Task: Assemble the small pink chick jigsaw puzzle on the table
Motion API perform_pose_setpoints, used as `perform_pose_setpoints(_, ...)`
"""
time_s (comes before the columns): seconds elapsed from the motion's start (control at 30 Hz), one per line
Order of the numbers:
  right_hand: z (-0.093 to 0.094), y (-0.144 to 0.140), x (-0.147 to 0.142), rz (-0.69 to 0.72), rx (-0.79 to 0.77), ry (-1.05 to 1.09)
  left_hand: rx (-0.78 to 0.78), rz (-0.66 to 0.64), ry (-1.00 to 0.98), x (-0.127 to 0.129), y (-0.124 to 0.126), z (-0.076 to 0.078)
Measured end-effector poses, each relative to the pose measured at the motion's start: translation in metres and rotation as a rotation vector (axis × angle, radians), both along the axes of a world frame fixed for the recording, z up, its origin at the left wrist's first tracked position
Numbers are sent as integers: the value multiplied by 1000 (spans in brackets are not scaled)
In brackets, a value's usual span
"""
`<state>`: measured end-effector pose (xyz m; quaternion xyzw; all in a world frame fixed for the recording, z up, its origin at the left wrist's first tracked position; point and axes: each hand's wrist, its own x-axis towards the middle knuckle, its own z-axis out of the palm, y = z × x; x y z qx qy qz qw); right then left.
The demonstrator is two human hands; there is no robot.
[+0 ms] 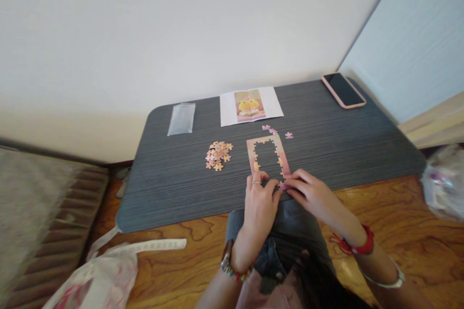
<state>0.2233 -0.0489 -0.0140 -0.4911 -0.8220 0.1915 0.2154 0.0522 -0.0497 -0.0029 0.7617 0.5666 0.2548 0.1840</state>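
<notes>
A jigsaw puzzle border [285, 157] in pink and yellow forms a rectangular frame near the table's front edge, its middle showing bare table. Both hands are at its lower edge. My left hand [259, 200], with a ring, has thumb and forefinger closed at a pink puzzle piece [282, 186] by the lower right corner. From the other side, my right hand [313, 195] grips that corner with its fingertips pressed together. The fingers partly cover the lower edge. A pile of loose puzzle pieces [218, 153] lies left of the border, and a few pink pieces [273, 131] lie above it.
A printed sheet with a yellow character [250, 105] lies at the back by the wall. Left of it is a clear plastic bag [181, 119]. A phone [343, 90] rests at the table's back right. Plastic bags [105, 275] stand on the wooden floor on both sides.
</notes>
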Motion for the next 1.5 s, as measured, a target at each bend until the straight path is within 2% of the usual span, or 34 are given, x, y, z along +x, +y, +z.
perform_pose_setpoints(0.37,-3,-4,1,-3,45,-15,-40,-13,27,0,2,2)
perform_pose_setpoints(0.6,6,-10,-2,-19,117,-95,0,-1,11,-1,1,3)
perform_pose_setpoints(0.8,7,-15,-5,-2,194,-172,49,5,11,0,-1,1)
perform_pose_setpoints(0.97,9,-18,-9,28,278,-323,36,-3,15,1,0,0)
perform_pose_setpoints(1.27,6,-14,-1,52,290,-260,46,5,14,1,1,-1)
perform_pose_setpoints(1.5,9,-16,-6,84,321,-363,31,0,9,1,3,-1)
